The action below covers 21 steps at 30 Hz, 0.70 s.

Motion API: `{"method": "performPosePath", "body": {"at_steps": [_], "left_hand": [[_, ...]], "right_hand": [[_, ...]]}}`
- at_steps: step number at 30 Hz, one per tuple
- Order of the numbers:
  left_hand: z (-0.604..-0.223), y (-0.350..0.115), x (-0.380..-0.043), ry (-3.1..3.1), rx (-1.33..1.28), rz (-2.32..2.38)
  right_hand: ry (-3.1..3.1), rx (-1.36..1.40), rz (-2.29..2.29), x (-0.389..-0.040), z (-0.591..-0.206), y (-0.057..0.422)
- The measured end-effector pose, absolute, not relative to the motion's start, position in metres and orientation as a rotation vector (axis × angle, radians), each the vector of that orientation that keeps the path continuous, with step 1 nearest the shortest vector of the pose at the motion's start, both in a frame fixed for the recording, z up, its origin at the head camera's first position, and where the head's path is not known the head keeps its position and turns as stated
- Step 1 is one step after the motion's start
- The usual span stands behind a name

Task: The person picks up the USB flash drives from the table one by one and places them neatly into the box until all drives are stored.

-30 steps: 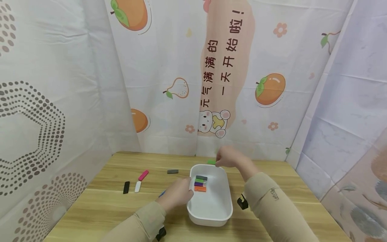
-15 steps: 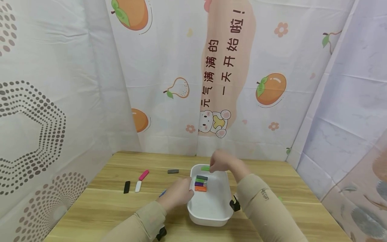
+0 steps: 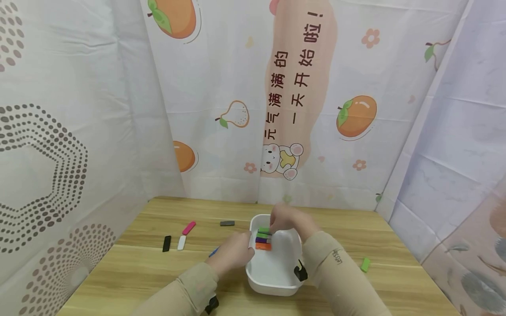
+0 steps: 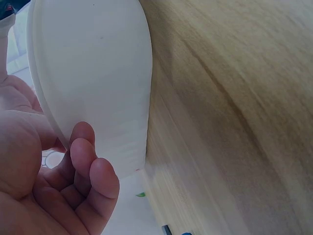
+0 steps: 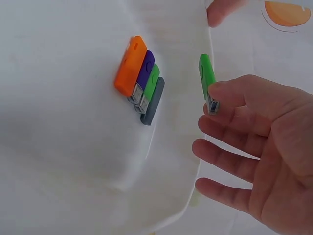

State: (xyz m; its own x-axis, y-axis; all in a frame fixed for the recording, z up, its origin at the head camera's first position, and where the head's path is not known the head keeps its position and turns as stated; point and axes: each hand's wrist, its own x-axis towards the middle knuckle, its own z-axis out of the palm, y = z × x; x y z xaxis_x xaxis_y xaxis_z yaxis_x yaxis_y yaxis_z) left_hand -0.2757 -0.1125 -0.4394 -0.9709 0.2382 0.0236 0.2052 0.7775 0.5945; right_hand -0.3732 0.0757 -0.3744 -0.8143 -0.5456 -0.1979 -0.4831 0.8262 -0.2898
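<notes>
My right hand [image 3: 290, 221] pinches a green USB flash drive [image 5: 207, 73] between thumb and forefinger, its metal plug showing, over the far end of a white plastic box [image 3: 272, 289]. The other fingers of that hand spread apart in the right wrist view. On the box floor, side by side in a row, lie an orange flash drive [image 5: 131, 66], a purple one [image 5: 145, 68], another green one [image 5: 151, 82] and a dark grey one [image 5: 154, 103]. My left hand [image 4: 73, 181] grips the box's left rim, fingers bent against the outer wall.
Left of the box on the wooden table lie a pink stick [image 3: 189, 228], a white stick [image 3: 181, 242], a black stick [image 3: 167, 243] and a grey stick [image 3: 227, 223]. A blue stick [image 3: 215, 251] is partly behind my left hand. At right lies a lime-green stick [image 3: 365, 264].
My right hand has brought the green flash drive from behind the box's far rim to above the row inside. The lime-green stick came out from behind the sleeve. My left hand stays put.
</notes>
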Motion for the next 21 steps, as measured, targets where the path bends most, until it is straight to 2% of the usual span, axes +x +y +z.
{"method": "performPosePath", "body": {"at_steps": [14, 21], "left_hand": [[-0.439, -0.113, -0.275, 2.895, 0.384, 0.983], [-0.44, -0.114, -0.276, 2.923, 0.402, 0.954]], "right_hand": [[2.705, -0.766, -0.117, -0.374, -0.4, 0.063], [2.687, -0.808, -0.103, -0.366, -0.399, 0.057]]}}
